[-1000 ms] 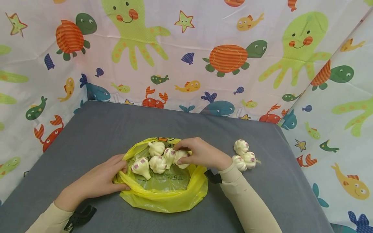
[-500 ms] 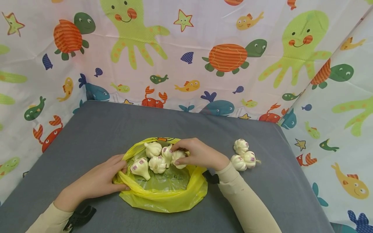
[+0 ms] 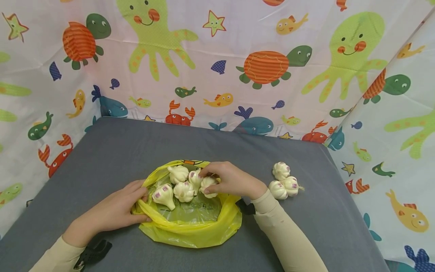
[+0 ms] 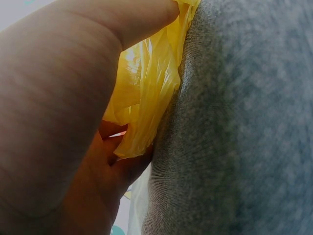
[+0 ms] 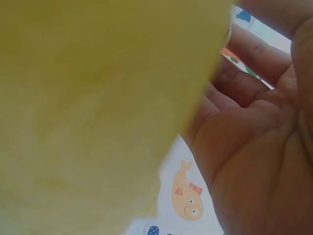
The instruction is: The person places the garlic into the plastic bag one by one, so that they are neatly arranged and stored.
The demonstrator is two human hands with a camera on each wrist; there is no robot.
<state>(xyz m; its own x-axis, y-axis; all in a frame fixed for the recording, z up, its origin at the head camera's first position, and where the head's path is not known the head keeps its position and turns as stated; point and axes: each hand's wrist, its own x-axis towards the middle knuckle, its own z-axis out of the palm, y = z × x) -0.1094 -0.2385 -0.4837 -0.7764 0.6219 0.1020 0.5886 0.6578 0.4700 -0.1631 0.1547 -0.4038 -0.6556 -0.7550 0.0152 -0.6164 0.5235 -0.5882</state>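
A yellow plastic bag (image 3: 190,236) lies on the grey table with its mouth spread wide and rim rolled outward. Several whitish garlic bulbs with purple marks, such as the one with a long stem (image 3: 164,195), sit inside. My left hand (image 3: 113,209) grips the bag's left rim; in the left wrist view the thumb and fingers lie around the crumpled yellow plastic (image 4: 146,88). Over the bag's right side, my right hand (image 3: 232,179) holds the rightmost garlic bulb (image 3: 209,186) between fingers and thumb. Yellow plastic (image 5: 93,107) hides that bulb in the right wrist view.
Right of the bag, 3 more garlic bulbs (image 3: 285,183) are grouped on the grey table (image 3: 163,139). A white curtain (image 3: 207,49) printed with sea animals stands behind the table and along both sides.
My right hand has shifted slightly left with its garlic bulb, and the bulbs beside it at the back have been nudged left. My left hand has stayed on the rim.
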